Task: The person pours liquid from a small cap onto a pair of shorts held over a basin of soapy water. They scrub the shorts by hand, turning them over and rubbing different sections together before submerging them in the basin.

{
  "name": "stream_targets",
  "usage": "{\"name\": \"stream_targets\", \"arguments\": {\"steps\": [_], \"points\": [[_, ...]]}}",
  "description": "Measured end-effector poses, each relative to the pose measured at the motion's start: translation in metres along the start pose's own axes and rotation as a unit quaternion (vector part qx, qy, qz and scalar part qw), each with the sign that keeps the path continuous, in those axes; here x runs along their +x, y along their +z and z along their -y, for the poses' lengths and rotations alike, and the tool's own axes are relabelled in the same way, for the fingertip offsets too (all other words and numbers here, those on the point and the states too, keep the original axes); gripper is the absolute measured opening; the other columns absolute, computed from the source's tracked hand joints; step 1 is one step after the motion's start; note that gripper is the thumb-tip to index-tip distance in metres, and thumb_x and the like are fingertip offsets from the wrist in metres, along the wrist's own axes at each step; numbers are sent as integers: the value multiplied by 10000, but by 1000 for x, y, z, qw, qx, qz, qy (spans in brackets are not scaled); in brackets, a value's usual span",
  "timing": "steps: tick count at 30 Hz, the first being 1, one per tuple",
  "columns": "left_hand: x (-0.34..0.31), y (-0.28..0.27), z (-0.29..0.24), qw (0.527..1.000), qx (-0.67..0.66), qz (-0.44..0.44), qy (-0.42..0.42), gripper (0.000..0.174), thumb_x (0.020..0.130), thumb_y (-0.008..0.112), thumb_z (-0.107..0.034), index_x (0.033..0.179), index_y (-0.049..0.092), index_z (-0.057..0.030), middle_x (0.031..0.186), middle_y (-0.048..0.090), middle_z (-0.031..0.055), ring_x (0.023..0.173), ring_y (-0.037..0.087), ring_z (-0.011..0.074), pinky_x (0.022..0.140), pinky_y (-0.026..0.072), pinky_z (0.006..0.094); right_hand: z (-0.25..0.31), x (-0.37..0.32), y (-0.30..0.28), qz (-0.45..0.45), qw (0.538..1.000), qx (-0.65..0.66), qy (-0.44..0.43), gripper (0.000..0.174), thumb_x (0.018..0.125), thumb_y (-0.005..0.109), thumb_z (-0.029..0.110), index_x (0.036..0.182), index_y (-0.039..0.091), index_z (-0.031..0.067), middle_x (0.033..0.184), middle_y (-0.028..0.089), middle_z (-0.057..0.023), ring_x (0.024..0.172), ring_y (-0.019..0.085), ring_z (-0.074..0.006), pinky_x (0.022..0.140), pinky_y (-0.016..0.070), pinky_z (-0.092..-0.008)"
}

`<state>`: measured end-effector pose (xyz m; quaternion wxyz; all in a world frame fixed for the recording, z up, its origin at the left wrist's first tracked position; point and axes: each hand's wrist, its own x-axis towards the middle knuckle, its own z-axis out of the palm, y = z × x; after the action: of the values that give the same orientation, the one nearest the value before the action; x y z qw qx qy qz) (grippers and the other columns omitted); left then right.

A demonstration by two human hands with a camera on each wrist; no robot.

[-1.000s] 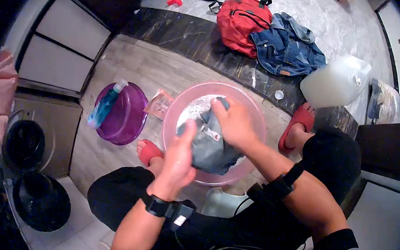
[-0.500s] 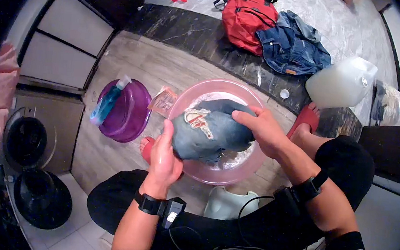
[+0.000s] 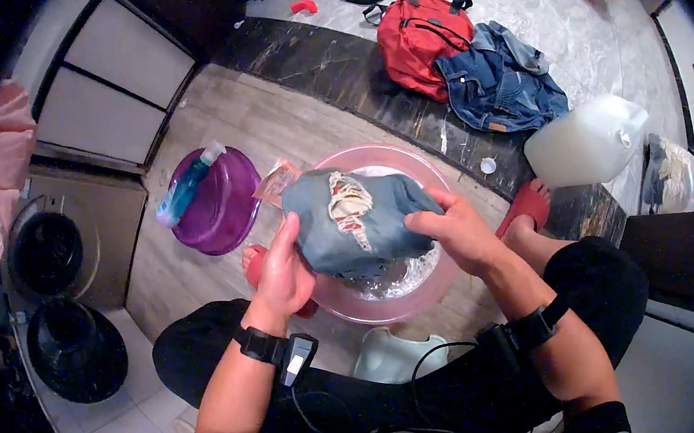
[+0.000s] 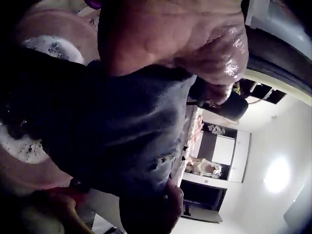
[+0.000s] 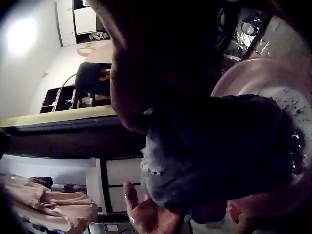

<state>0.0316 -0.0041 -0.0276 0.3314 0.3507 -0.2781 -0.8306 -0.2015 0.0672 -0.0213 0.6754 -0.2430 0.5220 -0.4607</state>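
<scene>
Wet ripped jeans point(image 3: 363, 226) are stretched between both hands above a pink basin point(image 3: 432, 287) of sudsy water. Their frayed, torn patch point(image 3: 349, 208) faces up. At the left edge of the cloth, my left hand point(image 3: 287, 269) holds it with the thumb upright and the fingers hidden beneath. My right hand point(image 3: 466, 235) pinches the right edge, its thumb on top. The right wrist view shows the jeans point(image 5: 214, 151) hanging toward the foam, with the wet left hand point(image 5: 148, 212) at their far side. In the left wrist view the cloth point(image 4: 117, 131) looks dark.
A purple basin point(image 3: 232, 235) with a blue liquid bottle point(image 3: 186, 191) stands left, near a paper packet point(image 3: 277, 180). On the raised ledge lie a red backpack point(image 3: 422, 44), a denim garment point(image 3: 506, 86) and a white jug point(image 3: 584, 143). A pale stool point(image 3: 396, 355) sits between the legs.
The jeans were bunched low in the basin; both hands have raised and spread them, turning the torn patch upward. Over the last half second the cloth shifted slightly left.
</scene>
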Motion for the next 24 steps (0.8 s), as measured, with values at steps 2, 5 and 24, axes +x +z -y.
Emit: {"name": "stream_targets", "arguments": {"steps": [2,5,24], "points": [[-2,5,-2,999,11,17,42,610,945,482,-327,1445,264,-53,1439,372,89,1324,362,243,1107,272,411,-16,5,-9,25,997,-65,40,296,812,668,151,1067,620,9,937,626,8,850,566,-88,783,445,-246],[-5,5,-7,997,22,43,61,625,901,490,-234,1450,257,-48,1432,379,91,1321,360,244,1112,257,408,-24,5,-5,83,990,-98,63,291,814,683,248,988,654,16,873,641,-2,783,575,-89,724,460,-241],[-8,-32,45,977,4,50,-207,336,888,593,-112,1206,528,-24,1104,609,89,961,622,161,778,537,300,-10,8,15,83,994,71,-30,414,763,707,141,1140,598,9,1011,655,-47,882,617,-151,836,497,-313]]}}
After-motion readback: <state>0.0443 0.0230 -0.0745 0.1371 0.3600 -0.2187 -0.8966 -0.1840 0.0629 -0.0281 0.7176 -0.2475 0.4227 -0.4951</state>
